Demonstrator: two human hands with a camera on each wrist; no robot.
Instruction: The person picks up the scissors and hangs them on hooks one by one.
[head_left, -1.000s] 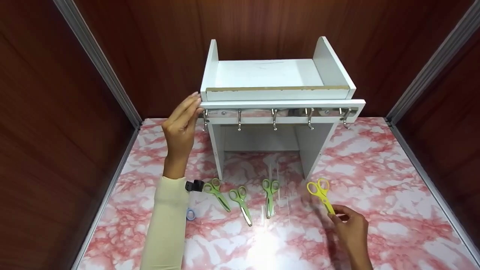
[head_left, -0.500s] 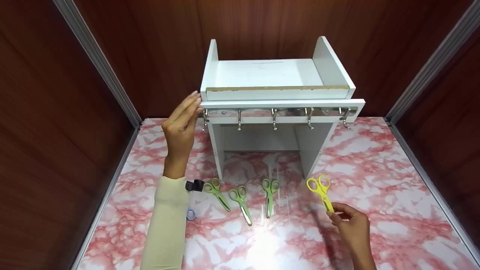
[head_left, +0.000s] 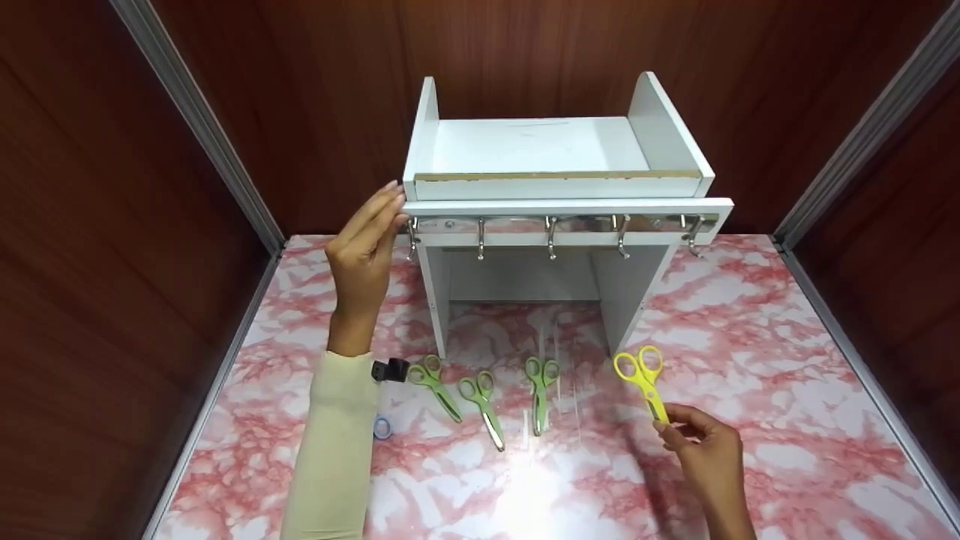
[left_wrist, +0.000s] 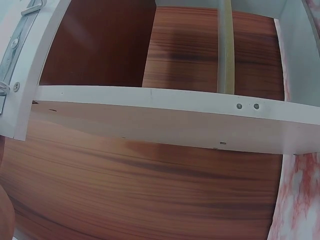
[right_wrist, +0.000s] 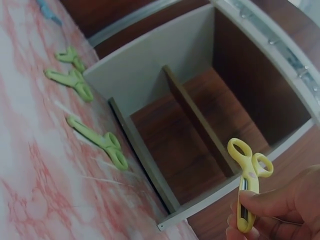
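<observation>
My left hand touches the left end of a white shelf with its fingertips, the fingers nearly straight. Along the shelf's front runs a metal rail with several hooks. Pinched by the blade end between thumb and fingers of my right hand is a pair of yellow scissors. Its handle loops point up and away, clear of the hooks. The right wrist view shows the yellow scissors held in front of the shelf's side opening. In the left wrist view only a sliver of hand appears.
Green scissors, another green pair and a third green pair lie before the shelf. Part of a blue loop shows beside the left sleeve. Wood panels stand behind and at both sides.
My right hand has lifted the yellow scissors slightly, their loops moving a little up and away. The left hand stays at the shelf's end.
</observation>
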